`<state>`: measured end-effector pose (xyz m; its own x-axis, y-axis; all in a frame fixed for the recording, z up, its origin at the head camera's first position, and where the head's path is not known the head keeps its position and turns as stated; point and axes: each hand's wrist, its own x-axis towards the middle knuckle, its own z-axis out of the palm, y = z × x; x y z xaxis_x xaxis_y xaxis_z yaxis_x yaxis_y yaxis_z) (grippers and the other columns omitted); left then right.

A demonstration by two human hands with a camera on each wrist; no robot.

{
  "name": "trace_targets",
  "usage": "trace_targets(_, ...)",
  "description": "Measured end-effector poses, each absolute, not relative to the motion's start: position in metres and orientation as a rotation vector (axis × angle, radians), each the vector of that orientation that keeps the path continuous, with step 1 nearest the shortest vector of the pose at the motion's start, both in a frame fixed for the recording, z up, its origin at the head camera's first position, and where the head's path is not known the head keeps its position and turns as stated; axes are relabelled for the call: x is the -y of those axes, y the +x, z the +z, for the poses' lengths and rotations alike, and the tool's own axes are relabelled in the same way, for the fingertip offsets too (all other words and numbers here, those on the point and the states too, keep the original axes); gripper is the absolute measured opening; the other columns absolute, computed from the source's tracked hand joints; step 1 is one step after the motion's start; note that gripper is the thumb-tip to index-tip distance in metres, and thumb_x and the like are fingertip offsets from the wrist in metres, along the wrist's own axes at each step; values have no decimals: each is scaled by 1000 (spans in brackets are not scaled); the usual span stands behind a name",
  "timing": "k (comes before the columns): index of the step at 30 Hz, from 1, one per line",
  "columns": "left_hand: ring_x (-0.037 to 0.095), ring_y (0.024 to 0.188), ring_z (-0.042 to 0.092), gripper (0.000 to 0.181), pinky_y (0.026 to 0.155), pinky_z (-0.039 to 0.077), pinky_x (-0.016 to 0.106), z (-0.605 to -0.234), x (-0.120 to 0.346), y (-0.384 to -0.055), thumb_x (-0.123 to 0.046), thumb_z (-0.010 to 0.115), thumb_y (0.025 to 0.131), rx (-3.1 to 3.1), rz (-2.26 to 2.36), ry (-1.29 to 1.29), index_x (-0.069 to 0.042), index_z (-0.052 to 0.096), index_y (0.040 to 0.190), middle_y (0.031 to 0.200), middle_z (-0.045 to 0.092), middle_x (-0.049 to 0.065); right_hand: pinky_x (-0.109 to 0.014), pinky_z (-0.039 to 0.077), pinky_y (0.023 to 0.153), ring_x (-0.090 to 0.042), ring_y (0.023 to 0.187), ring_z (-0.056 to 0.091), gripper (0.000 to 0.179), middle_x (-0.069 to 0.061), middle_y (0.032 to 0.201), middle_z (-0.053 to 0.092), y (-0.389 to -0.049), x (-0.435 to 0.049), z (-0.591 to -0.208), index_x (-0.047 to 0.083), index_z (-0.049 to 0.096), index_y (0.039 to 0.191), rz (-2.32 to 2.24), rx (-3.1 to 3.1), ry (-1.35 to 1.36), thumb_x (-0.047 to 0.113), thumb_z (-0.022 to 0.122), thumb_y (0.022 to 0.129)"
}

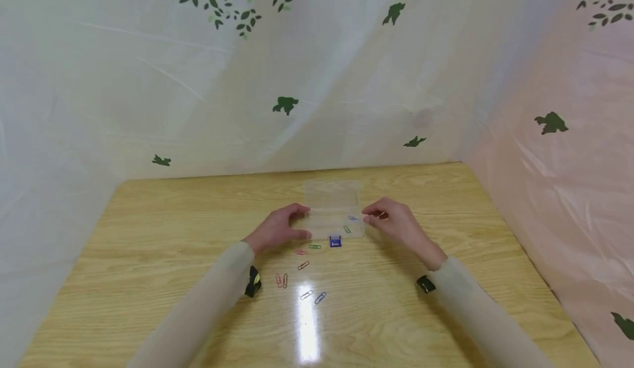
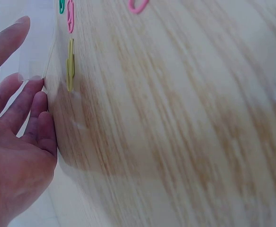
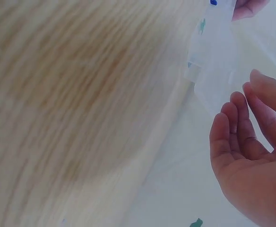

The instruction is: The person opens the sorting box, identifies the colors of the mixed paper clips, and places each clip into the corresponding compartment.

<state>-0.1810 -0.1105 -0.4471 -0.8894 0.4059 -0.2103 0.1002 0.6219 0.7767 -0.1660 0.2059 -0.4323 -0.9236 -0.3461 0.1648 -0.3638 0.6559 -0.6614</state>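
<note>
A clear plastic box stands on the table with its lid raised at the back and a blue latch at its front. Inside it lie a blue paper clip and a green paper clip. My left hand holds the box's left end, thumb by the front corner and fingers farther back. Beside the right end is my right hand, its fingers loosely bent. In the right wrist view, the thumb and index fingertip come close together; nothing shows between them.
In front of the box lie several loose paper clips, including a green clip, a red clip and a blue clip. A yellow paper clip lies near my left hand. A pale curtain hangs behind the table.
</note>
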Motion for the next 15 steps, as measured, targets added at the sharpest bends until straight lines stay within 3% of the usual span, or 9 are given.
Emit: trace_targets(15, 29, 139, 50, 63, 119, 36, 45, -449, 112, -184, -24, 83, 90, -2480, 1147, 401, -13, 55, 146, 147, 58, 8, -38, 59, 83, -17, 93, 67, 14, -2, 103, 73, -133, -179, -426, 5, 76, 108, 1210, 2801, 876, 6, 77, 93)
